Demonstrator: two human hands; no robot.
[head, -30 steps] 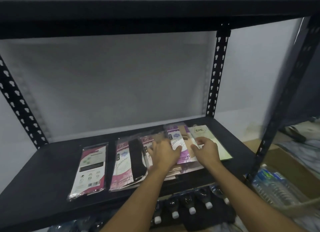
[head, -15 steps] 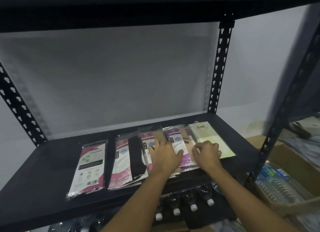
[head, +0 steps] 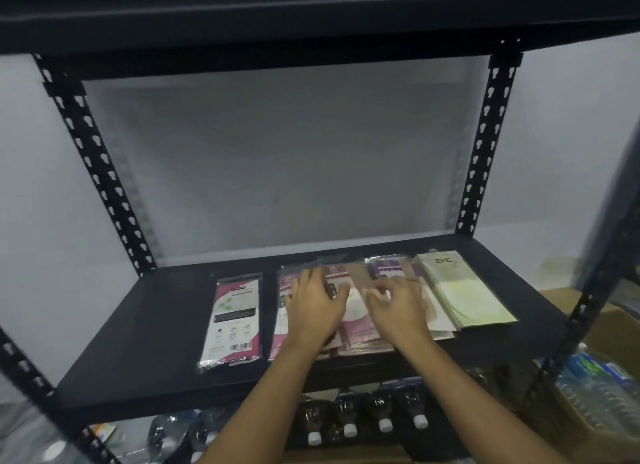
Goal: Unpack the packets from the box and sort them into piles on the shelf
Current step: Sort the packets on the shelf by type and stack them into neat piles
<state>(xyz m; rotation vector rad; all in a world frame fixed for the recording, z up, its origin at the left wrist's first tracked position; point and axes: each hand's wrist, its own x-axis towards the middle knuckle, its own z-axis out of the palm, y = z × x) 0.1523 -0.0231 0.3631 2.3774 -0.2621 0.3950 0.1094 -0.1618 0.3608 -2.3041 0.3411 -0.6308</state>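
Several flat plastic packets lie in a row on the black shelf (head: 145,328). At the left sits a pink packet with a barcode (head: 232,320), apart from the others. My left hand (head: 317,307) rests flat on the pink packets (head: 282,320) beside it, fingers spread. Just to the right, my right hand (head: 398,306) presses on the pink and purple packets (head: 363,339) in the middle, fingers apart. A pale green packet pile (head: 464,290) lies at the right end, untouched. The box is not clearly in view.
Black perforated uprights (head: 485,145) stand at the shelf's back corners, with another shelf board (head: 311,20) close overhead. Dark bottles with white caps (head: 363,422) lie on the level below. Cardboard and water bottles (head: 595,391) sit on the floor at right.
Both hands slid left along the row: the left from the middle pile onto the second pile, the right off the green packet's edge onto the middle packets. The view shifted left.
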